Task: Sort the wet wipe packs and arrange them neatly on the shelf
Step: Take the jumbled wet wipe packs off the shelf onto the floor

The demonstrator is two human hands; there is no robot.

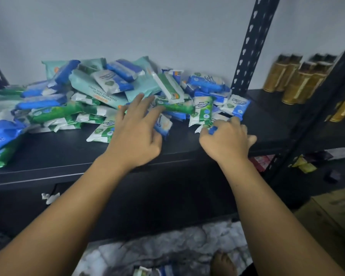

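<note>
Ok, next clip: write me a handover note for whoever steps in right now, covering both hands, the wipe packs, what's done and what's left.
Left hand: open, fingers spread over the front of the pile, resting on a blue-and-white pack; no firm grip visible.
Right hand: curled around a small blue pack at the pile's right front edge.
Wipe packs: blue, green and teal ones, all jumbled in one heap on the black shelf, against the wall.
Gold cans sit on the neighbouring shelf, not part of this.
Done: nothing sorted or lined up yet.
Left: separate the packs by type and arrange them in neat rows.
</note>
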